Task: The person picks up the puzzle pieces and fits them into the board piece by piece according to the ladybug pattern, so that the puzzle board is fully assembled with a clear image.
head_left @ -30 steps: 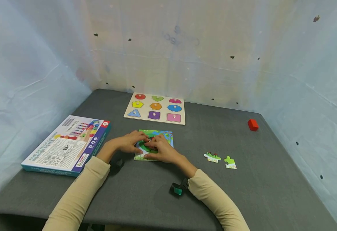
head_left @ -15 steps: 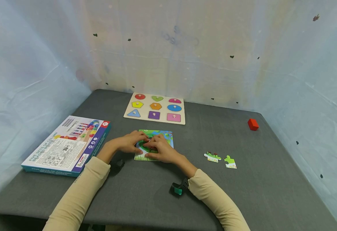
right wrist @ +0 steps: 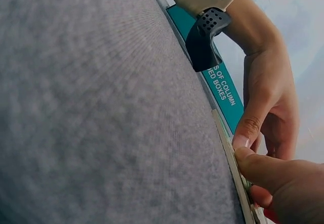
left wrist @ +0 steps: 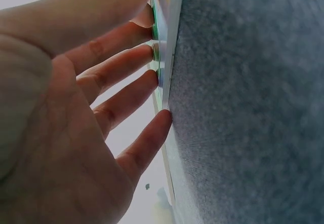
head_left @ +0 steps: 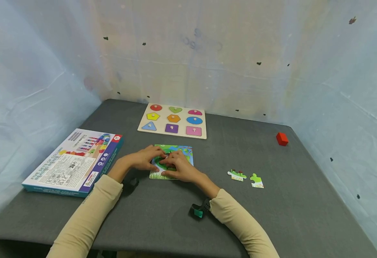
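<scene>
A square picture puzzle (head_left: pixel 187 153), green and blue with white and grass along its lower edge, lies flat on the grey table. My left hand (head_left: pixel 143 159) reaches over its left side; in the left wrist view the spread, nearly straight fingers (left wrist: pixel 124 100) touch the puzzle's surface and edge. From the right, my right hand (head_left: pixel 184 169) presses its fingertips on the middle of the puzzle. Both thumbs meet at the near edge in the right wrist view. The puzzle's centre is mostly covered by the hands. Two loose jigsaw pieces (head_left: pixel 237 175) lie to the right, apart from each other.
At the left lies a large flat box (head_left: pixel 75 161) with teal sides. Behind the puzzle is a wooden peg board (head_left: pixel 163 118) with several coloured shapes. A red block (head_left: pixel 282 139) sits far right. White sheeting (head_left: pixel 188 71) encloses the table's back and sides.
Both hands keep almost the same place on the puzzle. The whole head view shifts very slightly left; the loose pieces stay put.
</scene>
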Tool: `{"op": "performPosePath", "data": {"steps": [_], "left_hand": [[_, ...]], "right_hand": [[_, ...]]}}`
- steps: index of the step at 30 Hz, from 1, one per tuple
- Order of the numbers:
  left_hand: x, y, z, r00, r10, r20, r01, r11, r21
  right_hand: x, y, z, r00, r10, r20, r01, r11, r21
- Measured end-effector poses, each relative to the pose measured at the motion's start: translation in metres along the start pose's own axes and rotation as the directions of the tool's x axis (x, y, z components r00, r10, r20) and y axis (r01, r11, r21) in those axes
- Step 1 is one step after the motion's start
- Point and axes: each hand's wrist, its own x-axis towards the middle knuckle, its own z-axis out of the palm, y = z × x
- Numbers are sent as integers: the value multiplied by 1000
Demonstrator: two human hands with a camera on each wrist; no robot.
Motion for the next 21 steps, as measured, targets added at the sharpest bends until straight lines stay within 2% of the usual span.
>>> {"op": "performPosePath", "data": {"steps": [9,15,21], "left_hand": [[2,-2,1,999,-5,-40,5,1000,-1],[4,-2,2,998,-11,-63,12,1000,12],[4,-2,3,998,-27,-64,28,999,18]], "right_hand": [[1,-2,0,1000,-10,-4,10,1000,-12],[0,-6,-5,999,5,49,-3,999,-50],[-4,-7,-14,995,16,97,-19,999,30]]}}
